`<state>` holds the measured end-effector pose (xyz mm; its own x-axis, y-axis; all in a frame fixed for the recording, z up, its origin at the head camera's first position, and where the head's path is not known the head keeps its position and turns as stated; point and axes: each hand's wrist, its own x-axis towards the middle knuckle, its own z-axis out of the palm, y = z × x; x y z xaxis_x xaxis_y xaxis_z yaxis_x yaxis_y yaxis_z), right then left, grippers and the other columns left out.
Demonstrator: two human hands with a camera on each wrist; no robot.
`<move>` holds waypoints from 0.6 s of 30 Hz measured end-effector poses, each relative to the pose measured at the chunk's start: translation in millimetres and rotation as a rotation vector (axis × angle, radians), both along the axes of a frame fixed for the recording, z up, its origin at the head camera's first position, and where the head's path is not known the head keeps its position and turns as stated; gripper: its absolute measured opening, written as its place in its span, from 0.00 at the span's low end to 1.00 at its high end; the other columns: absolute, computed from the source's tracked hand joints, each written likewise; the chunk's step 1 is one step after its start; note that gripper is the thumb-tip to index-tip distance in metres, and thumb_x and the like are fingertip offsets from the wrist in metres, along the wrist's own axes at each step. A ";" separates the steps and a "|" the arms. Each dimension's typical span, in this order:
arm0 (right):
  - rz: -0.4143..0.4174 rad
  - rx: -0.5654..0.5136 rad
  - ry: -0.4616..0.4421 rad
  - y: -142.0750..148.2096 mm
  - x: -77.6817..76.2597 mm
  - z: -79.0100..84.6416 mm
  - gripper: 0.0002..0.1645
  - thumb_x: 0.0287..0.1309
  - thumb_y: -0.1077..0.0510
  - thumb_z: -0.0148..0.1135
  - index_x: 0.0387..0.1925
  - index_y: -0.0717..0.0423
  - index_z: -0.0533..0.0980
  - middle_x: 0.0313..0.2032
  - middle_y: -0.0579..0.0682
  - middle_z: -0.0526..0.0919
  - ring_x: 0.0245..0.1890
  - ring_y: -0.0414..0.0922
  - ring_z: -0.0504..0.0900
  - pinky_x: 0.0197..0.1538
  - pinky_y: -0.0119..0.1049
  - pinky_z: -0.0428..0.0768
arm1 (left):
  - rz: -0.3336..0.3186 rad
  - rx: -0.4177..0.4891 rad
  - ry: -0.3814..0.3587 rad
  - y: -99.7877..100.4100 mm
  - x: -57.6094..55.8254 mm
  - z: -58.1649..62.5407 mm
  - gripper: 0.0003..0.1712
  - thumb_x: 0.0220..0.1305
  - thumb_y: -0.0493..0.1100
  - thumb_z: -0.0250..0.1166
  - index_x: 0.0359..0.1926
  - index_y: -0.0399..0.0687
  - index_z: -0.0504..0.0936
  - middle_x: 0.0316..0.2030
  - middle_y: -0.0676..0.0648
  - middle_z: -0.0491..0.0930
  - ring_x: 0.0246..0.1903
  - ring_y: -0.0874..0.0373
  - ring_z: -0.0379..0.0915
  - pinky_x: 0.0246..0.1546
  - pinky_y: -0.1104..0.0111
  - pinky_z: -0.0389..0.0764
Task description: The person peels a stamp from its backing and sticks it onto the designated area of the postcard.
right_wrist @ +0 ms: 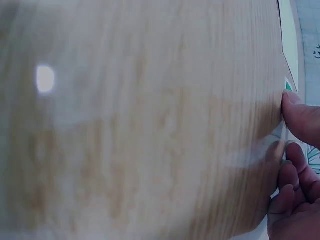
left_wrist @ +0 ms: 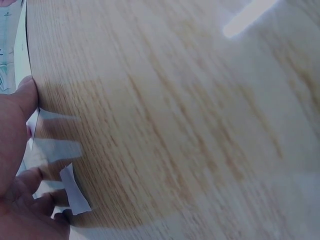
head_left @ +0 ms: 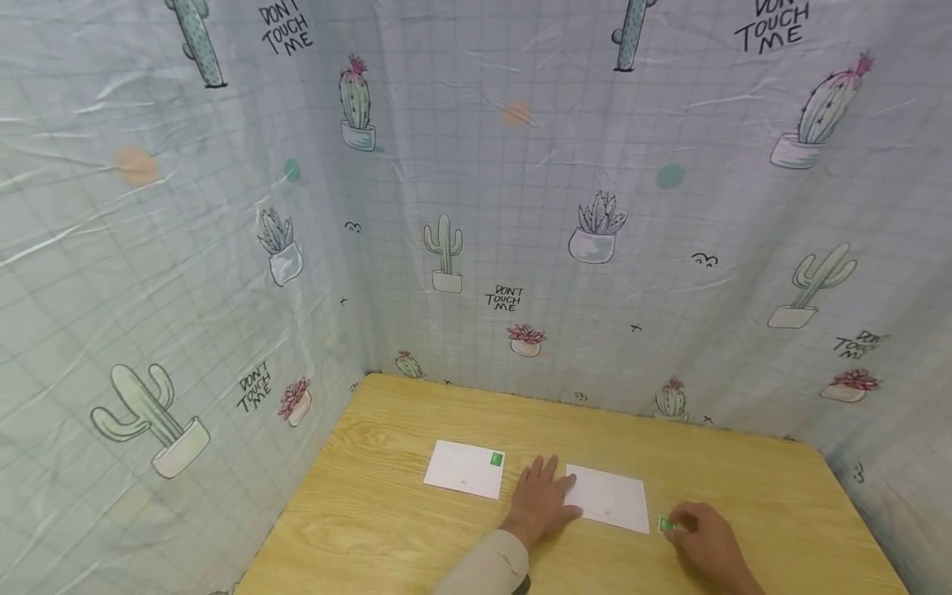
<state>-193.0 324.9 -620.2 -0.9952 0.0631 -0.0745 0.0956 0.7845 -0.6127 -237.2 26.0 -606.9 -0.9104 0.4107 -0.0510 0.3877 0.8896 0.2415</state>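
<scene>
A small green sticker [head_left: 664, 524] sits at the fingertips of a person's right hand [head_left: 702, 533], pinched between thumb and forefinger just above the counter's right half, near the right edge of a white sheet [head_left: 608, 497]. The left hand [head_left: 540, 500], fingers extended and grasping nothing, touches that sheet's left edge. Beyond it, to the left, lies a second white sheet [head_left: 461, 471], a green square [head_left: 497, 459] at its upper right corner. A pale sleeve [head_left: 487, 566] crosses the wood-grain counter [head_left: 357, 512], backed by cactus-print curtains [head_left: 535, 165].
</scene>
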 end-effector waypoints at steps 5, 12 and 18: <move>-0.009 0.023 0.006 1.4 0.9 -0.6 0.20 0.55 0.58 0.76 0.43 0.68 0.81 0.44 0.63 0.86 0.48 0.62 0.84 0.54 0.62 0.81 | 0.002 -0.002 0.008 0.8 0.9 1.8 0.32 0.71 0.66 0.61 0.72 0.66 0.76 0.79 0.47 0.65 0.79 0.45 0.60 0.77 0.53 0.66; -0.048 0.028 -0.047 -2.4 1.6 3.6 0.14 0.55 0.59 0.74 0.37 0.66 0.82 0.35 0.53 0.87 0.38 0.50 0.83 0.42 0.50 0.83 | 0.012 -0.010 0.002 1.6 1.8 5.8 0.32 0.70 0.66 0.62 0.72 0.67 0.76 0.79 0.48 0.65 0.79 0.46 0.60 0.78 0.53 0.66; -0.061 0.009 -0.028 -4.3 1.4 1.8 0.15 0.56 0.61 0.73 0.41 0.68 0.82 0.37 0.55 0.87 0.40 0.51 0.84 0.43 0.49 0.83 | 0.013 -0.013 0.003 2.2 1.6 6.4 0.32 0.70 0.66 0.62 0.72 0.67 0.76 0.79 0.48 0.65 0.79 0.46 0.59 0.78 0.53 0.66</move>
